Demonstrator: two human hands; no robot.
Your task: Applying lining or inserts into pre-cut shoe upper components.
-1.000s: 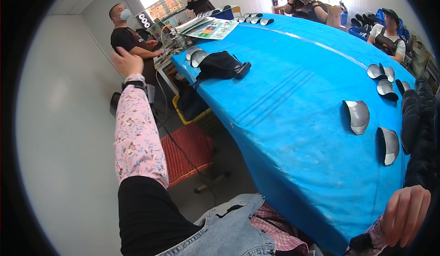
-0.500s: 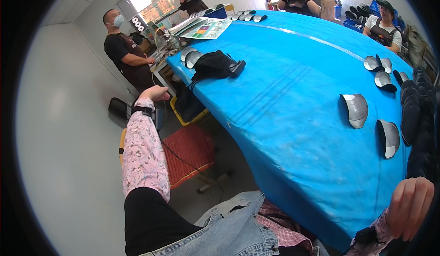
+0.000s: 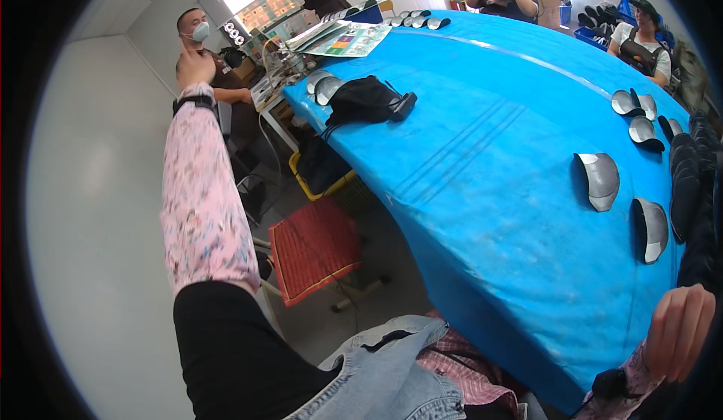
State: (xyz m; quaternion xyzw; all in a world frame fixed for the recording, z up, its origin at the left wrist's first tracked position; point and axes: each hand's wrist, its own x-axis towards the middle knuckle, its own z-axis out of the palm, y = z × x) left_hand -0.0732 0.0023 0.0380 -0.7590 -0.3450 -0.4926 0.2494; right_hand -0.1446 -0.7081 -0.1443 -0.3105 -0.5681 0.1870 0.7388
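Note:
My left hand (image 3: 197, 68) is raised in the air left of the table, a finger stretched upward, with nothing visible in it. It overlaps a standing person in the picture. Beyond the lower right edge of the table, my right hand (image 3: 680, 332) is curled, its fingers bent and pressed together; the palm side is hidden. Closest to it are a row of overlapping dark, rounded pieces (image 3: 685, 187) and a curved grey-and-black shell-shaped piece (image 3: 654, 230). A similar shell (image 3: 600, 181) lies just beyond. Both wrists wear black bands.
A blue cover (image 3: 482, 164) spreads over the large table. More shells (image 3: 644, 130) lie at right. A black bag (image 3: 365, 102) sits near the left edge, with printed sheets (image 3: 350, 40) behind. Below are a red-covered seat (image 3: 315, 251) and a yellow crate (image 3: 305, 183). Several people surround the table.
My left hand has swung up and to the left, and a finger now points upward. My right hand keeps its curled shape. The whole view has shifted slightly.

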